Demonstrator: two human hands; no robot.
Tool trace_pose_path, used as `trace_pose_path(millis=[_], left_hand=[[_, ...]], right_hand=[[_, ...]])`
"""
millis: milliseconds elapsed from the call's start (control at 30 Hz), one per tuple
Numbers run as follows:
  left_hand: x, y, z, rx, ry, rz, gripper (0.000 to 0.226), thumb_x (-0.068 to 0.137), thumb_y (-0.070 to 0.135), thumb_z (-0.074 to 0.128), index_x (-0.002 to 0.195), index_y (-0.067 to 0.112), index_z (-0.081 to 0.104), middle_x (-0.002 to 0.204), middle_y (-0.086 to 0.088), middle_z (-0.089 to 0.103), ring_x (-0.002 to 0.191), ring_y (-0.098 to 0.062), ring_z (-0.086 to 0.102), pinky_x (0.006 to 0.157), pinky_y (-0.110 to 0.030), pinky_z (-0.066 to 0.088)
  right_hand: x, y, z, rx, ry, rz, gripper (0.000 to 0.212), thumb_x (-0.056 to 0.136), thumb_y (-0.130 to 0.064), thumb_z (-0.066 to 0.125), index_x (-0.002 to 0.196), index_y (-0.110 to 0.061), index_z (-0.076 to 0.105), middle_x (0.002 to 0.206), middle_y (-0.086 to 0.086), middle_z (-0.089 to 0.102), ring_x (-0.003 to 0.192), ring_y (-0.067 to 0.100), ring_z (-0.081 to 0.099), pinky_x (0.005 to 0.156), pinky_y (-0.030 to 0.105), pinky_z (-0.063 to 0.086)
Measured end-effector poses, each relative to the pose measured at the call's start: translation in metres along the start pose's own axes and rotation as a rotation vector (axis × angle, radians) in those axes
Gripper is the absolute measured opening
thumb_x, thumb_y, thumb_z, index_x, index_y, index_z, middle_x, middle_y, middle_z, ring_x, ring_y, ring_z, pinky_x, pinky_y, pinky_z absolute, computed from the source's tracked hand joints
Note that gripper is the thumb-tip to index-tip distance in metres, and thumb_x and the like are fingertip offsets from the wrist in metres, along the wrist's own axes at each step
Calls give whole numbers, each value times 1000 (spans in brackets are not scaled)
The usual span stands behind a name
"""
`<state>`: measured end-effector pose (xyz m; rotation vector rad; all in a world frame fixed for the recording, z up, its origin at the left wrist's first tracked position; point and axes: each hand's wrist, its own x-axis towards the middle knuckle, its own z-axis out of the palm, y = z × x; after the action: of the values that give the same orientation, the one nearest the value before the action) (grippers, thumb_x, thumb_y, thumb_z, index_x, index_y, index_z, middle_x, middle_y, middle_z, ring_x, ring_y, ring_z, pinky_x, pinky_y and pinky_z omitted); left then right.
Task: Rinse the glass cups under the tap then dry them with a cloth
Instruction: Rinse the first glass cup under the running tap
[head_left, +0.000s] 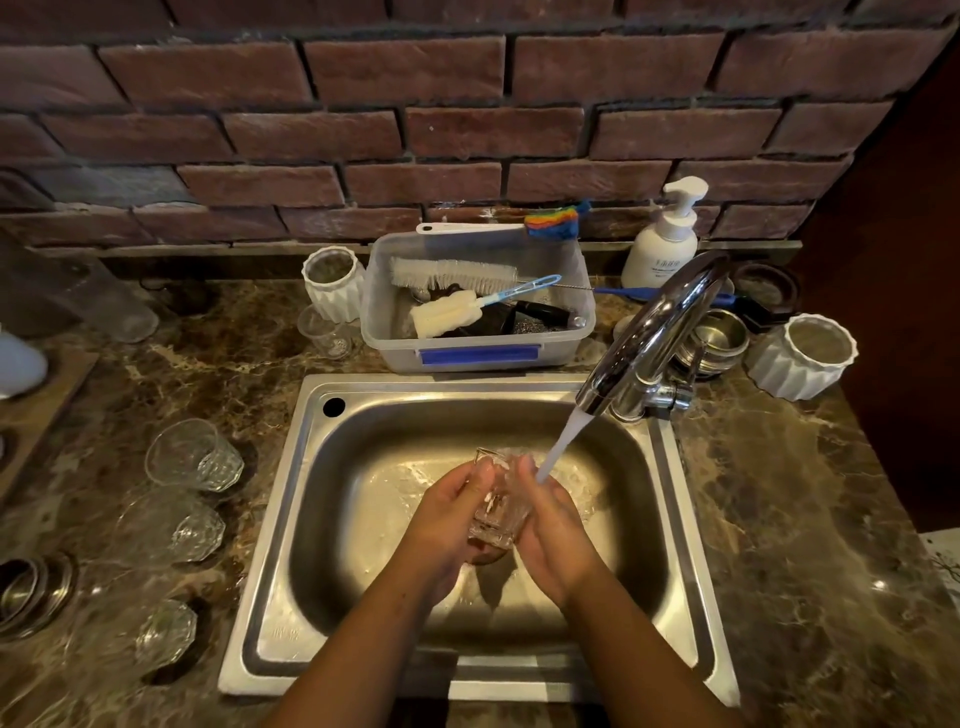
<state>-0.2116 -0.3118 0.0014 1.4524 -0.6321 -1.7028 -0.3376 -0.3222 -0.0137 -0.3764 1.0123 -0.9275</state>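
A faceted glass cup (497, 512) is held over the steel sink (291, 519), tilted with its mouth away from me. My left hand (441, 525) grips its left side and my right hand (553, 535) grips its right side. Water runs from the chrome tap (652, 338) and lands at the cup's rim by my right fingers. Three more glass cups lie on the counter left of the sink: one at the back (195, 457), one in the middle (174, 527), one at the front (163, 631). No cloth is in view.
A plastic tub (478, 353) of brushes stands behind the sink. White ribbed holders (332, 280) (800, 356), a soap pump bottle (662, 236) and steel bowls (719, 338) sit along the back and right. Metal rings (31, 592) lie at the far left.
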Motion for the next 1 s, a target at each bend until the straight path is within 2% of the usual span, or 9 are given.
trace_pose_path(millis=[100, 233, 300, 433, 500, 600, 700, 900, 1000], left_hand=[[-3, 0, -7, 5, -14, -47, 36, 93, 39, 62, 118, 16, 71, 111, -14, 75, 104, -34, 72, 84, -52, 60], [-12, -3, -12, 11, -54, -102, 25, 99, 28, 61, 115, 12, 71, 99, -11, 76, 89, -25, 75, 67, -40, 61], [-16, -6, -15, 4, -54, -132, 25, 98, 29, 63, 113, 12, 72, 98, -9, 76, 89, -25, 74, 68, -40, 61], [-25, -12, -20, -20, -46, -197, 20, 93, 34, 66, 102, 19, 77, 96, -8, 77, 90, -26, 74, 70, -42, 61], [-28, -15, -23, -28, -32, -234, 23, 92, 36, 68, 103, 17, 74, 98, -9, 77, 91, -29, 75, 73, -45, 62], [-31, -19, -27, -28, 2, -293, 35, 90, 37, 70, 113, 11, 68, 111, -16, 75, 101, -37, 73, 83, -53, 61], [-34, -18, -29, -45, 21, -327, 33, 94, 33, 68, 116, 9, 66, 116, -20, 72, 106, -41, 71, 85, -54, 61], [-34, -20, -32, -95, -8, -326, 35, 94, 31, 67, 118, 5, 65, 118, -24, 69, 96, -40, 73, 80, -53, 62], [-35, -22, -31, -79, -22, -337, 39, 93, 32, 68, 120, 4, 64, 120, -24, 69, 100, -41, 73, 81, -54, 62]], right_hand=[[0, 5, -4, 58, -8, 48, 59, 90, -43, 62, 129, 1, 58, 127, 26, 65, 120, 38, 63, 100, 53, 52], [-2, 16, -16, 127, -31, 131, 55, 92, -45, 58, 126, -2, 62, 132, 29, 60, 124, 46, 57, 104, 64, 45], [-6, 21, -18, 118, -32, 145, 51, 92, -45, 60, 119, -2, 65, 128, 30, 60, 120, 46, 59, 102, 66, 45], [-13, 28, -17, 68, 4, 172, 55, 92, -44, 60, 123, 1, 65, 121, 26, 68, 113, 42, 66, 102, 66, 46], [-17, 30, -14, 12, 44, 199, 61, 86, -46, 65, 124, 1, 63, 118, 26, 69, 111, 43, 66, 101, 66, 46], [-20, 34, -13, -29, 65, 244, 68, 82, -50, 66, 127, 0, 61, 125, 28, 66, 118, 46, 62, 101, 65, 46], [-21, 37, -14, -42, 56, 271, 64, 83, -51, 64, 125, -4, 65, 121, 25, 70, 116, 45, 64, 98, 62, 50], [-22, 33, -10, -62, 93, 312, 64, 80, -52, 67, 124, -6, 67, 119, 22, 71, 115, 41, 66, 96, 59, 52], [-24, 29, -14, -119, 100, 338, 56, 86, -54, 65, 120, -10, 69, 106, 14, 77, 93, 29, 75, 76, 46, 61]])
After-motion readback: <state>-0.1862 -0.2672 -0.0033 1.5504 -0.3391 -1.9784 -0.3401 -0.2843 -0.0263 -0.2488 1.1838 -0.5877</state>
